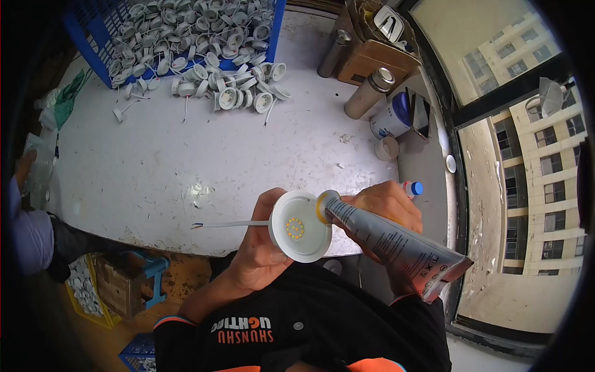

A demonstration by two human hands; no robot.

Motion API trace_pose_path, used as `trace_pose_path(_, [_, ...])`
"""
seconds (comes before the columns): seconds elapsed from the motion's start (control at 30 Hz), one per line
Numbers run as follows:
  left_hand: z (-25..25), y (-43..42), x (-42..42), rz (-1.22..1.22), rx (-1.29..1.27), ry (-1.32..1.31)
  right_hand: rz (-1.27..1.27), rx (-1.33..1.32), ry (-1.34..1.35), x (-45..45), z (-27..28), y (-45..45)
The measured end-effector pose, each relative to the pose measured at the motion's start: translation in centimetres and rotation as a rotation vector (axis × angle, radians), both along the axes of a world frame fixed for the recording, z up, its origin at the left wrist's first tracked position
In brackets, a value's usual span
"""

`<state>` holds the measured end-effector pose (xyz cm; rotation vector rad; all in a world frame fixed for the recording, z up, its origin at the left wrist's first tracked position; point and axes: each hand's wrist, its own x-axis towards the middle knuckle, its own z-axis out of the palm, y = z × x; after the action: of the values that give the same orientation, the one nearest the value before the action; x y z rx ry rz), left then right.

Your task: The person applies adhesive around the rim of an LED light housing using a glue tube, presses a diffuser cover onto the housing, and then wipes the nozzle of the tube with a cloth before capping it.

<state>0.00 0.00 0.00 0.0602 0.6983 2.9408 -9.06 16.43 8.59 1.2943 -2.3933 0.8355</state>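
Note:
My left hand (259, 251) grips a round white LED lamp housing (302, 248) by its rim. The open face is turned up toward me, with a ring of small yellow LEDs at the bottom and a white cable sticking out to the left. In my right hand (387, 214) is a silver-grey glue tube (396, 239), flattened and folded at its reddish tail. Its yellowish nozzle end meets the right rim of the housing; the very tip is hidden, so I cannot tell whether anything is coming out.
A blue crate (93, 46) full of similar housings stands at the back left of the white table (248, 152), with a loose pile (229, 93) before it. Flasks (369, 93), a cardboard box (378, 62) and a blue-lidded tub (390, 118) line the right. Another person's sleeve (34, 239) shows left.

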Motion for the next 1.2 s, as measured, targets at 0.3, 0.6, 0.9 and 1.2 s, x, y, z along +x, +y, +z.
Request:
trace_pose_path(0.3, [0.5, 0.5, -0.3, 0.147, 0.078, 0.093, 0.042, -0.164, -0.042, -0.1, 0.1, -0.1])
trace_pose_path(0.6, [-0.1, 0.0, -1.1, 0.412, -0.342, 0.309, 0.014, -0.09, 0.06, 0.1, 0.6, -0.5])
trace_pose_path(0.9, [-1.7, -0.2, -2.1, 0.784, -0.723, 0.689, 0.049, -0.111, -0.136, 0.4, 0.6, -0.6])
trace_pose_path(1.2, [-1.0, -1.3, -1.5, 0.653, -0.828, 0.493, 0.179, -0.056, -0.207, -0.6, 1.3, -0.8])
